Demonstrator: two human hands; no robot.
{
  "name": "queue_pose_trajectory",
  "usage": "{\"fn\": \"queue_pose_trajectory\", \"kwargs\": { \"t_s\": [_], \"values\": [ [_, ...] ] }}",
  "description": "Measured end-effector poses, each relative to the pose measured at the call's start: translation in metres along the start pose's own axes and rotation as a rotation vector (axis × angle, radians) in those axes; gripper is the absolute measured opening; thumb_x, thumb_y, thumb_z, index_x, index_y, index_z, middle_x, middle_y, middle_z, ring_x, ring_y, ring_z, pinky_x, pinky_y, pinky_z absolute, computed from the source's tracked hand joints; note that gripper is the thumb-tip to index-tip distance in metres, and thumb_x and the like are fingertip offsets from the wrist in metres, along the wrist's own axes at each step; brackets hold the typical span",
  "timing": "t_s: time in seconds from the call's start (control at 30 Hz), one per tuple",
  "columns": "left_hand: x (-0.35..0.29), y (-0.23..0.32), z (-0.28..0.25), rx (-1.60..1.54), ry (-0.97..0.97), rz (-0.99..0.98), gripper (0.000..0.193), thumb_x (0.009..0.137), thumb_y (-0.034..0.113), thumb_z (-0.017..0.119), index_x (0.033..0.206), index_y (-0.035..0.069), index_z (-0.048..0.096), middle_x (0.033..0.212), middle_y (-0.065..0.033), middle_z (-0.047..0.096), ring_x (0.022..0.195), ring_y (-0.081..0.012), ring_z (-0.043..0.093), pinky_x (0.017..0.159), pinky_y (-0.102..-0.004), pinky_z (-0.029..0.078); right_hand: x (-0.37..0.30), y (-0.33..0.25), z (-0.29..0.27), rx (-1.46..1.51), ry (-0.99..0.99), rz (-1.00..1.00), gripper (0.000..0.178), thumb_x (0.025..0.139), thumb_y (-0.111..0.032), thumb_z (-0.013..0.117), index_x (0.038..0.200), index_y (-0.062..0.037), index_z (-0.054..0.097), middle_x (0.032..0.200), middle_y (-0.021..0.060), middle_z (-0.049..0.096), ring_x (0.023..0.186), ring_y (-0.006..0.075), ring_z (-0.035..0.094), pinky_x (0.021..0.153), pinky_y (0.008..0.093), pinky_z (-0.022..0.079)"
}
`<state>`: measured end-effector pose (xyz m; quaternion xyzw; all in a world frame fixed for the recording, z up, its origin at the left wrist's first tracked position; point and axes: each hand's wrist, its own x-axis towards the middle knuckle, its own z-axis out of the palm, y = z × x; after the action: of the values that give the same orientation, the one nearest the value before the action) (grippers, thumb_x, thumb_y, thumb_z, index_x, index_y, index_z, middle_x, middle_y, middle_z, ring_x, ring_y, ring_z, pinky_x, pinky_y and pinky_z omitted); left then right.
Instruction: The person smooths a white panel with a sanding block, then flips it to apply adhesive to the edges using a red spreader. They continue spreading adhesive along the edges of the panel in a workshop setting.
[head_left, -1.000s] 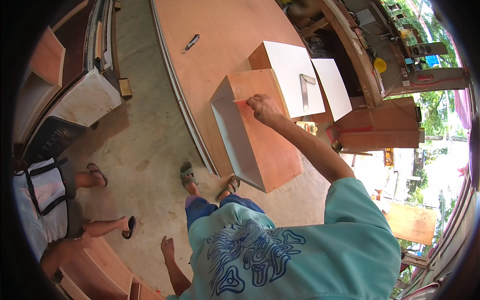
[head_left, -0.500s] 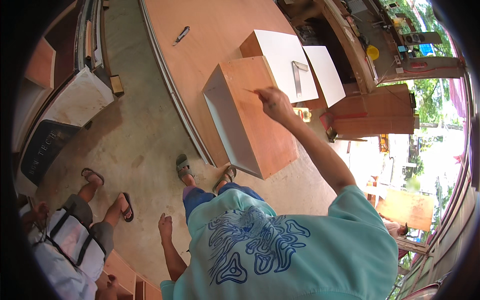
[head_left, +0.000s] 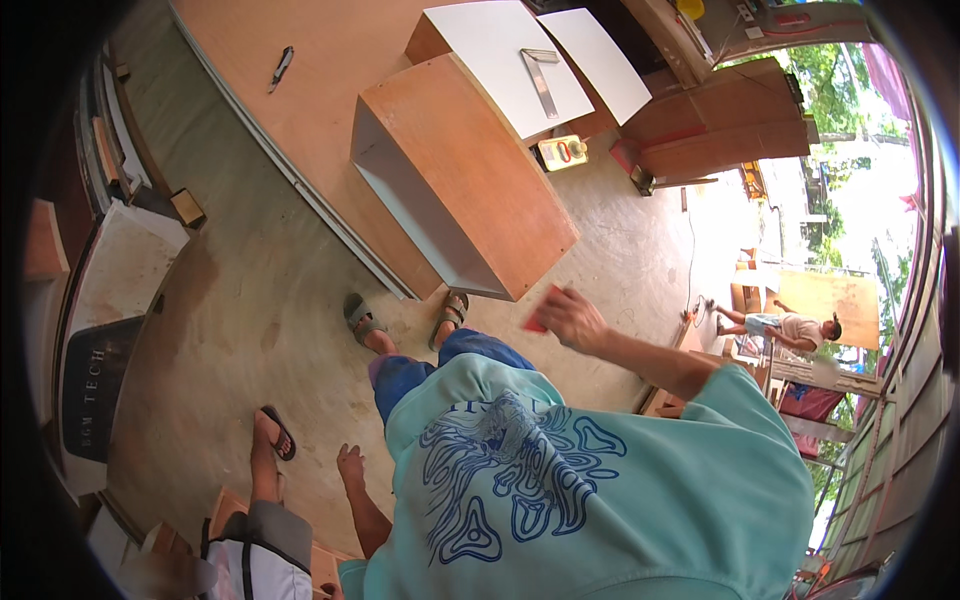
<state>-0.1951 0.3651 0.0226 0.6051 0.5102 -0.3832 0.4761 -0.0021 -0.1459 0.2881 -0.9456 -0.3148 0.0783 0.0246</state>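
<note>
My right hand (head_left: 577,320) is closed on a small flat red piece (head_left: 537,322), which looks like folded sandpaper. It hangs in the air to the right of the near corner of a wooden box (head_left: 470,170), apart from it. The box has brown plywood outside, a white inside and an open side facing left. My left hand (head_left: 350,466) hangs low at my left side, fingers loosely apart, holding nothing. A white-faced box (head_left: 495,50) with a metal try square (head_left: 540,82) on it stands beyond. A yellow bottle (head_left: 562,152) is beside the wooden box.
A utility knife (head_left: 281,70) lies on the large plywood worktop (head_left: 310,110). A white panel (head_left: 598,65) leans at the far right. At lower left is a person (head_left: 265,540) in sandals; another person (head_left: 790,328) works in the right background. A cabinet (head_left: 105,390) stands at left.
My right hand has come off the top of the wooden box, back toward me, with the red piece. The view has shifted right, and the person at lower left has moved.
</note>
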Motion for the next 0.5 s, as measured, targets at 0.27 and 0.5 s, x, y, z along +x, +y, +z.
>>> {"fn": "queue_pose_trajectory", "kwargs": {
  "t_s": [0.27,0.5],
  "values": [
    [0.038,0.099,0.021,0.474,-0.126,0.186,0.071,0.084,0.02,0.062,0.144,-0.004,0.032,0.119,-0.0193,0.06,0.09,-0.0224,0.062,0.067,-0.0328,0.047,-0.326,-0.106,0.034,0.256,-0.425,1.508,0.02,0.08,-0.01,0.057,0.091,-0.0075,0.073,0.089,0.0174,0.068,0.089,0.0359,0.065,0.079,0.0428,0.05],
    [0.038,0.2,0.121,0.486,-0.348,0.574,0.078,0.081,0.018,0.07,0.144,-0.006,0.031,0.137,-0.0228,0.05,0.125,-0.0278,0.051,0.102,-0.0336,0.04,-0.342,-0.165,0.108,0.487,-0.078,1.708,0.016,0.08,-0.014,0.06,0.088,-0.0027,0.069,0.082,0.0245,0.064,0.08,0.0385,0.066,0.069,0.0433,0.052]
  ]
}}
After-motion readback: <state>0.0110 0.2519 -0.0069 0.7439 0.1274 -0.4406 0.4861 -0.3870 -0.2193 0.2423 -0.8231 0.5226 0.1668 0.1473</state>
